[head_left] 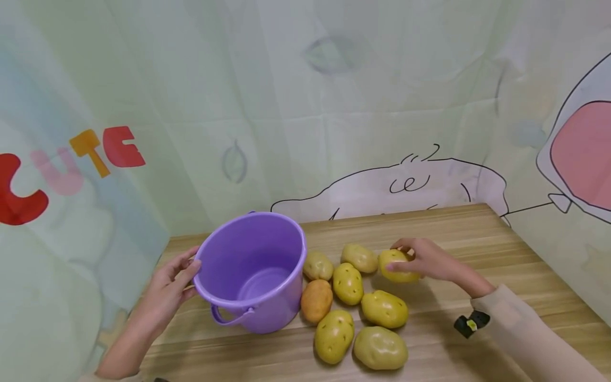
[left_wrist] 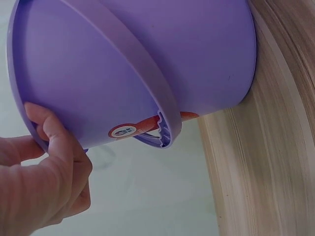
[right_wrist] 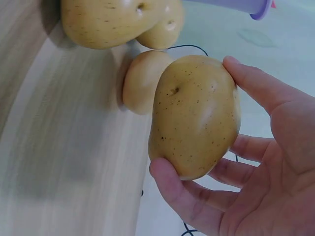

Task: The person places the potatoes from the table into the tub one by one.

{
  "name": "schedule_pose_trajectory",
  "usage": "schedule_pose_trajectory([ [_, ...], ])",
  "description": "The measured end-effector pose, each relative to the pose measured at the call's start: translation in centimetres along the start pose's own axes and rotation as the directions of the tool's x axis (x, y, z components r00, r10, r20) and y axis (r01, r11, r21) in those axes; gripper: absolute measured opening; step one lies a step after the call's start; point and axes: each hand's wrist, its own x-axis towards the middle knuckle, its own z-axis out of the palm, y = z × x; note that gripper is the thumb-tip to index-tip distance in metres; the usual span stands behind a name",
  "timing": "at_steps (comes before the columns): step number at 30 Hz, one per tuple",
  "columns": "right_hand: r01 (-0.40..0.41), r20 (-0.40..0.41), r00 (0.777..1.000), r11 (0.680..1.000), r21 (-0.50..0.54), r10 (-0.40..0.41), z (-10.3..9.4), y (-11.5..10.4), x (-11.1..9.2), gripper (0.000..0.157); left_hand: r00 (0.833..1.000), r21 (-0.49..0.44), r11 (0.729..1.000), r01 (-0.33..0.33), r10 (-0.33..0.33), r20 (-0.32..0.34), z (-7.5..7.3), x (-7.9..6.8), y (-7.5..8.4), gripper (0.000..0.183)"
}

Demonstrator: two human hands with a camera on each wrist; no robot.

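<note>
A purple bucket (head_left: 281, 313) stands on the table, its mouth leaning toward me and its inside visibly bare. My left hand (head_left: 169, 281) pinches the bucket's left rim between thumb and fingers; the left wrist view shows the hand (left_wrist: 54, 172) at that rim, with the bucket's handle (left_wrist: 147, 73) hanging down. To the right, my right hand (head_left: 425, 258) holds a yellow potato (head_left: 398, 267) above the table. In the right wrist view, thumb and fingers span the dimpled potato (right_wrist: 197, 118). Next to the bucket lie several more potatoes, among them an orange-brown one (head_left: 316, 301).
The wooden table (head_left: 477, 239) backs onto a printed cloth (head_left: 286, 106) that also hangs at both sides. Nearest me lie a pale potato (head_left: 380, 348) and a yellow one (head_left: 334, 337). A black band piece (head_left: 471, 323) sits at my right wrist.
</note>
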Motion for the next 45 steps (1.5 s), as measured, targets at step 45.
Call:
schedule_pose_trajectory([
  [45, 0.062, 0.022, 0.998, 0.996, -0.057, -0.061, -4.3, -5.9, 1.9, 0.06, 1.0, -0.039, 0.999, -0.006, 0.006, -0.01, 0.2, 0.0, 0.0, 0.057],
])
